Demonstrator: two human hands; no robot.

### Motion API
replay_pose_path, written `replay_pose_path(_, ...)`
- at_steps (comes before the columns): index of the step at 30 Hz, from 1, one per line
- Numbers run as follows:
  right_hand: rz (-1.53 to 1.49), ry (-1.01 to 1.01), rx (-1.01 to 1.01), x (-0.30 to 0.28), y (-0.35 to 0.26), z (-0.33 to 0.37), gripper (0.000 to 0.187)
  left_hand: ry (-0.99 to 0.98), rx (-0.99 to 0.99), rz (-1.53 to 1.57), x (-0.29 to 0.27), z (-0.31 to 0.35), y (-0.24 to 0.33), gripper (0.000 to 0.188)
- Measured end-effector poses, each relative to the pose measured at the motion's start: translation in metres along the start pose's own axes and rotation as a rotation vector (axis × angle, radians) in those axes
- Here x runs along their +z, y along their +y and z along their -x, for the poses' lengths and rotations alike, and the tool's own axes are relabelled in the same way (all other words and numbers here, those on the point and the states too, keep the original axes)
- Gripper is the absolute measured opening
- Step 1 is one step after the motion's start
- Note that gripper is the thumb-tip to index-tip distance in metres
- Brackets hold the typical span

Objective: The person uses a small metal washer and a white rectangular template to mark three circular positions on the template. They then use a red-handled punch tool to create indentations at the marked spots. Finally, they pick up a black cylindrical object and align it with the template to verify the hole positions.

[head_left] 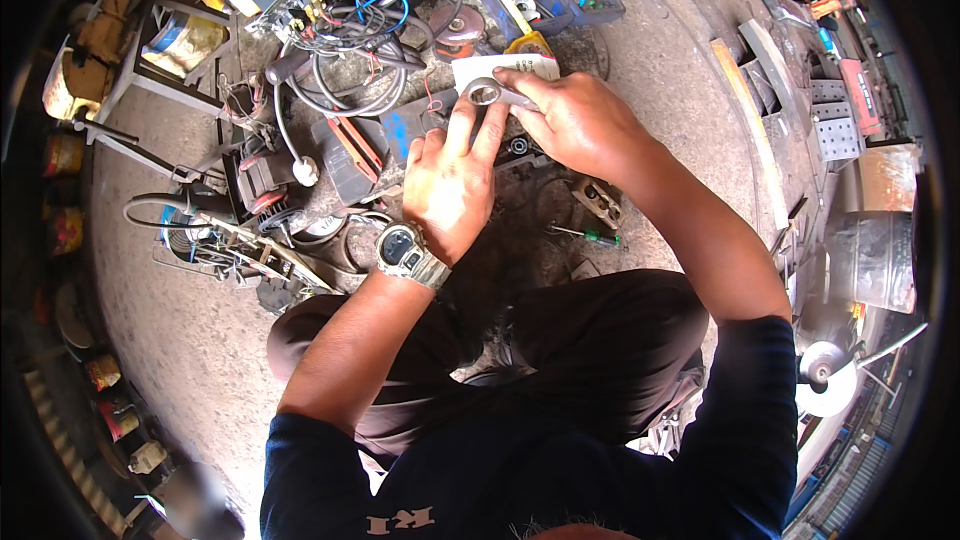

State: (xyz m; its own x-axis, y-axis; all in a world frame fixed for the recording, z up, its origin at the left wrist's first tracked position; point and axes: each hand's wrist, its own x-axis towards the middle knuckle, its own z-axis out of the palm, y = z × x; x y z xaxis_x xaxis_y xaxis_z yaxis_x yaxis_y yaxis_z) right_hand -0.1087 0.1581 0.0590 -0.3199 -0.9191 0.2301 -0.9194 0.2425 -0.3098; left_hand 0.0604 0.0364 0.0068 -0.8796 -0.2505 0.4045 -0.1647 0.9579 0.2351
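Observation:
A metal ring spanner (484,92) is held in front of me, its ring end facing up. My right hand (585,120) is closed around its shank, with the thumb and index finger toward the ring. From below, my left hand (447,180) reaches up, its index and middle fingertips against the ring end and the other fingers bent; a watch (400,246) is on that wrist. Just behind the spanner lies a white printed sheet or packet (545,67), partly covered by my right hand. The ground directly under my hands is dark and partly hidden.
Ahead lie coiled grey cables (335,90) and a blue toolbox (590,0). A green-handled screwdriver (590,235) lies near my right knee. Leftward are a metal frame (140,85) and a white plug (305,172). Metal strips (755,140) and a metal drum (875,255) are at right.

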Motion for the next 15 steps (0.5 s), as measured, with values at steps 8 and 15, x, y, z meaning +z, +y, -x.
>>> replay_pose_path(8,0.109,-0.115,0.101,-0.002,-0.01,-0.002,0.04,-0.01,-0.011,0.014,-0.001,0.0,0.001,0.079)
replay_pose_path(15,0.017,-0.049,0.067,0.002,-0.005,0.001,0.038,0.022,0.003,0.045,-0.002,-0.001,0.001,0.081)
